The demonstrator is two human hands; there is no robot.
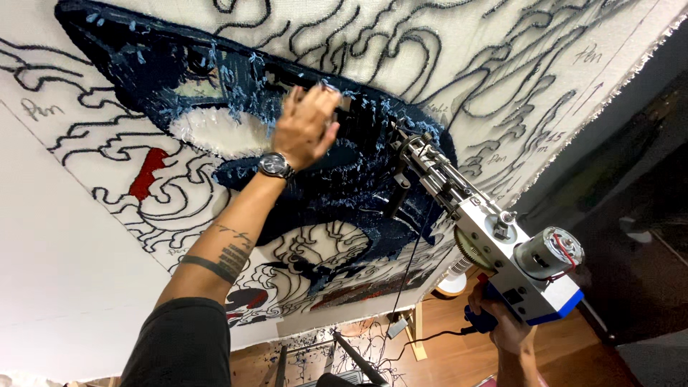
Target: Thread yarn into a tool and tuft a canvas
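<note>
Tufting the dark blue patch: left hand (307, 125), fingers together, presses the cloth (502, 57) beside the tufting gun (487, 229), which the right hand (505, 330) grips; steady pressure seems needed

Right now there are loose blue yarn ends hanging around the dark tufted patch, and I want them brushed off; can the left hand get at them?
Probably yes. The left hand already lies flat on the dark blue tufted area, with loose yarn ends just beside its fingers. Nothing lies between; the tufting gun, held in the right hand, points in further right.
</note>
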